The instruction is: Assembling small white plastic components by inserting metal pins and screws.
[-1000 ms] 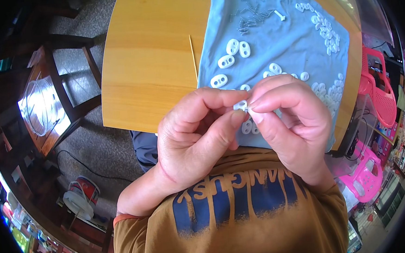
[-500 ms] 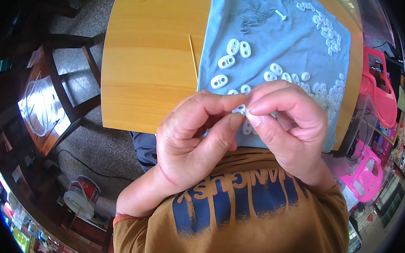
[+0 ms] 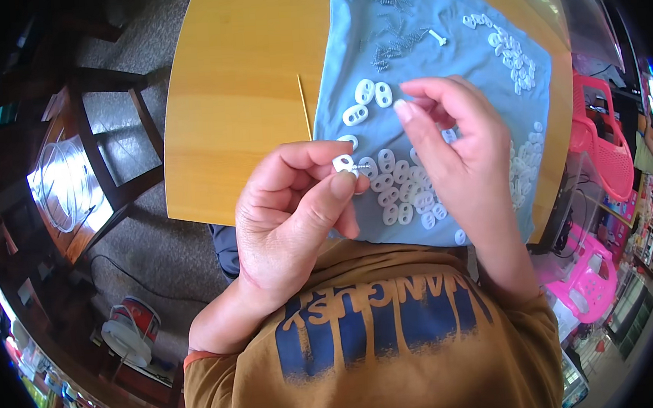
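Between thumb and fingers, my left hand point(image 3: 282, 214) pinches a white plastic cord-lock body point(image 3: 343, 162). A small metal spring point(image 3: 361, 167) pokes out of its right side. My right hand point(image 3: 461, 136) hovers over the blue cloth point(image 3: 445, 66), thumb and forefinger a little apart with nothing visible between them. Below it lies a spread of white two-hole cord-lock pieces point(image 3: 388, 194), partly covered by my hands. Three more white two-hole ovals point(image 3: 355, 114) sit farther up. Loose springs point(image 3: 395, 46) are scattered at the far side, beside a white T-shaped piece point(image 3: 437, 38).
Small white parts point(image 3: 513, 58) form a group at the far right of the cloth, with another pile point(image 3: 522, 169) nearer. A thin stick point(image 3: 304, 104) lies on the wooden table point(image 3: 238, 97) along the cloth's left edge. Pink chairs point(image 3: 585, 274) stand to the right.
My hands have parted. The left moved left and slightly nearer with the cord-lock body and spring; the right let go and moved up toward the far side.
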A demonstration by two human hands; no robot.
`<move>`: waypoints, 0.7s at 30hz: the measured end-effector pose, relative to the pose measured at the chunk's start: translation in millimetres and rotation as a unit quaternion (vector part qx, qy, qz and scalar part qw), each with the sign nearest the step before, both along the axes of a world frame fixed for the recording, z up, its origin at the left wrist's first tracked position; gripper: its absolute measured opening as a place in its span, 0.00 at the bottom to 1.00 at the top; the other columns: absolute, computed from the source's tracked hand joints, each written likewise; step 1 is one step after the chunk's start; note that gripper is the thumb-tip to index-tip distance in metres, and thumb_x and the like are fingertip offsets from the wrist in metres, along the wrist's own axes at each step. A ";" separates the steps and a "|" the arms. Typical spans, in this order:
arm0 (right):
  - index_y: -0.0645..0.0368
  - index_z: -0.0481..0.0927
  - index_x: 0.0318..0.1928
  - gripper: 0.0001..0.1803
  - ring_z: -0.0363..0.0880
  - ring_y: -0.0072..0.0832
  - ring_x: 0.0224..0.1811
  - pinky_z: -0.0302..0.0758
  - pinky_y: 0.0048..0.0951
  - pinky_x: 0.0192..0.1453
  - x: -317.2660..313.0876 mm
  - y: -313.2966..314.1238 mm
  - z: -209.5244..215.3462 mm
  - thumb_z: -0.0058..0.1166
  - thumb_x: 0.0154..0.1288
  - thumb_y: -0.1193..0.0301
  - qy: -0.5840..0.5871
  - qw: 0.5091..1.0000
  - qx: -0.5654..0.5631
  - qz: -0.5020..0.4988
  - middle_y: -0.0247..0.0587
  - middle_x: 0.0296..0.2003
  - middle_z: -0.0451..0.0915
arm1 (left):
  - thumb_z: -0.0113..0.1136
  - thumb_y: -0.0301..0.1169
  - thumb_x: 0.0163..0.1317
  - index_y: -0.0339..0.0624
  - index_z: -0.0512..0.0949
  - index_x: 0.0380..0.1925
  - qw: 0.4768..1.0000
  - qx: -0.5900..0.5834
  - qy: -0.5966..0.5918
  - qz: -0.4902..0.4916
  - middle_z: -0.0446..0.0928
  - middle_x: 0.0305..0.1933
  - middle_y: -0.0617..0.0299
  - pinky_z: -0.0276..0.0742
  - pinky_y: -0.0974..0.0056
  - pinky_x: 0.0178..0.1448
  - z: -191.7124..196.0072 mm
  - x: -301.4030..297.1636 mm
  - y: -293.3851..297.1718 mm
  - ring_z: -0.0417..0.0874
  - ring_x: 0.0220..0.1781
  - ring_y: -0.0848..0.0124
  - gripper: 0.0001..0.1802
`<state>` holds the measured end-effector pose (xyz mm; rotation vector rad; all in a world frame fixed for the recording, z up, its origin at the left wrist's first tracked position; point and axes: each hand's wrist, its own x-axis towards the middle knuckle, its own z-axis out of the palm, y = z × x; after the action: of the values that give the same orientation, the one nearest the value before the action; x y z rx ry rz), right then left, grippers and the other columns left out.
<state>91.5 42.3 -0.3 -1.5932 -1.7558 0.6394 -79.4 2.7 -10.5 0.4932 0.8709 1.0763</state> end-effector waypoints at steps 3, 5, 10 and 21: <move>0.61 0.77 0.34 0.07 0.74 0.36 0.29 0.71 0.32 0.34 -0.5 7.5 -6.6 0.58 0.52 0.75 -0.124 0.992 0.025 0.029 0.39 0.25 0.75 | 0.53 0.23 0.61 0.33 0.72 0.43 1.000 0.002 -0.014 0.004 0.78 0.33 0.52 0.70 0.76 0.24 -1.1 -2.3 -0.1 0.73 0.20 0.76 0.10; 0.61 0.77 0.35 0.08 0.74 0.32 0.29 0.71 0.29 0.34 -1.2 8.5 -7.8 0.59 0.52 0.76 -0.146 0.988 0.031 0.041 0.39 0.26 0.75 | 0.53 0.23 0.61 0.33 0.72 0.42 1.000 -0.002 -0.017 0.008 0.78 0.34 0.52 0.70 0.76 0.24 -2.1 -4.1 -1.0 0.73 0.20 0.76 0.10; 0.61 0.78 0.36 0.10 0.74 0.28 0.28 0.70 0.25 0.33 -1.8 10.7 -9.9 0.59 0.52 0.79 -0.131 0.990 0.025 0.050 0.38 0.27 0.75 | 0.53 0.23 0.61 0.33 0.72 0.42 1.000 -0.006 -0.024 0.015 0.78 0.34 0.52 0.70 0.75 0.24 -1.0 -9.2 -2.7 0.73 0.21 0.76 0.10; 0.62 0.77 0.42 0.10 0.70 0.10 0.33 0.68 0.13 0.38 3.3 -12.1 24.3 0.57 0.59 0.76 0.458 0.844 -0.278 0.004 0.26 0.31 0.75 | 0.49 0.21 0.63 0.34 0.71 0.44 0.998 0.009 -0.067 -0.018 0.78 0.35 0.56 0.73 0.75 0.30 8.0 -8.9 -4.8 0.75 0.24 0.78 0.10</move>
<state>94.8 30.2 24.1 -1.2371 -0.8739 1.6916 -88.3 -2.2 -2.5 0.4460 0.7325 1.0729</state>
